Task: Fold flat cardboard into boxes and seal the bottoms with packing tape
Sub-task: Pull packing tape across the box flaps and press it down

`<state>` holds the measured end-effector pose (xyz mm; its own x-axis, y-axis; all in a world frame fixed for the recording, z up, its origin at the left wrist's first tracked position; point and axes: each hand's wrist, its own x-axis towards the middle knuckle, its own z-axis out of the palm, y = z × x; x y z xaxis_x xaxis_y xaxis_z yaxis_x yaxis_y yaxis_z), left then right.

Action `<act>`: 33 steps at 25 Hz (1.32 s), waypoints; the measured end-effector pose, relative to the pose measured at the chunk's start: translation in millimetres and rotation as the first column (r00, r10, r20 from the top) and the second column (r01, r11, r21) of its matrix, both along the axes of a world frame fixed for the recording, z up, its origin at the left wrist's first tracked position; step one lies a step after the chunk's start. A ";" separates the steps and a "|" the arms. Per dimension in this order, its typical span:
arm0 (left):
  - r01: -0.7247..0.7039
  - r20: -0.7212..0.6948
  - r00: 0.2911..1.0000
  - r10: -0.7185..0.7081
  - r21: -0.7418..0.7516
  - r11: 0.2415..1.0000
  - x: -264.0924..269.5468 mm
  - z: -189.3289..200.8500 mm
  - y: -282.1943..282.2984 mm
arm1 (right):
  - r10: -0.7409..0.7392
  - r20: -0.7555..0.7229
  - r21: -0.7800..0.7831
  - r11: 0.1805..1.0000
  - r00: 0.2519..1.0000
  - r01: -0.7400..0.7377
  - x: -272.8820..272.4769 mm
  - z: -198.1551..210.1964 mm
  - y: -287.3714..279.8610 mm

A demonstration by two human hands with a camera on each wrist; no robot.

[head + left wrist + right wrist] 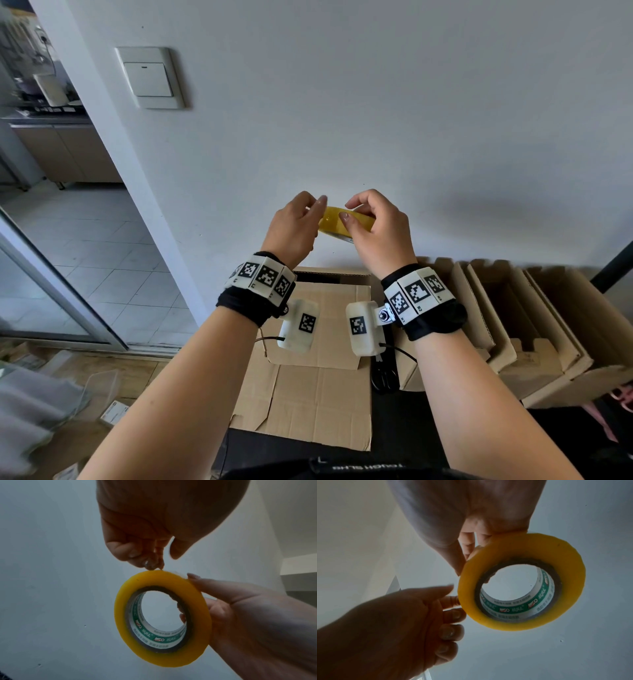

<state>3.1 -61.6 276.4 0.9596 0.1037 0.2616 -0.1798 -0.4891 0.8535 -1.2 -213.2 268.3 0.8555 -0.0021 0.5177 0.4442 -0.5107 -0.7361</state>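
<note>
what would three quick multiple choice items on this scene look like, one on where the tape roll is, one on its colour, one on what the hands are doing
1. Where is the yellow ring-shaped roll of packing tape?
A. on the flat brown cardboard sheet
B. held up in front of the white wall
C. inside a folded box

2. What colour is the printed band inside the roll's core?
A. red
B. blue
C. green and white

3. What are the hands doing?
A. both resting on the cardboard
B. right hand grips the roll, left hand fingers its edge
C. both hang free

Answers: B, the head view shows it raised above the cardboard; C, both wrist views show it; B, the left fingertips meet the rim.
</note>
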 end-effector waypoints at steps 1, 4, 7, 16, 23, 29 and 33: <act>0.005 0.015 1.000 -0.006 0.041 0.999 -0.3 -0.1 -1.1 | 0.000 0.001 -0.003 1.000 1.000 0.000 -0.5 -0.2 0.7; 0.006 0.056 0.998 -0.015 0.153 0.988 -0.6 0.2 -2.6 | 0.001 0.007 -0.006 1.000 1.000 -0.001 -2.6 0.3 1.1; 0.017 0.045 0.999 -0.027 0.208 0.978 -1.0 1.2 -2.3 | 0.005 0.015 -0.025 1.000 1.000 -0.004 -3.9 0.4 -0.5; -0.074 0.083 0.996 0.024 0.664 0.744 -5.5 7.9 -17.0 | -0.038 0.110 -0.178 0.982 0.993 0.057 -4.5 -6.3 1.3; -0.028 0.099 0.995 -0.008 0.355 0.935 4.8 -1.4 -14.6 | -0.029 0.088 -0.090 0.995 0.996 0.037 -4.9 -5.7 2.6; -0.056 0.144 0.989 0.013 0.300 0.952 3.6 -4.6 -10.9 | -0.022 0.118 -0.006 1.000 0.993 0.023 -4.0 -11.0 3.9; -0.072 0.137 0.990 0.031 0.308 0.949 2.5 -8.5 -9.4 | -0.023 0.105 0.019 1.000 0.994 0.021 -3.9 -15.2 3.5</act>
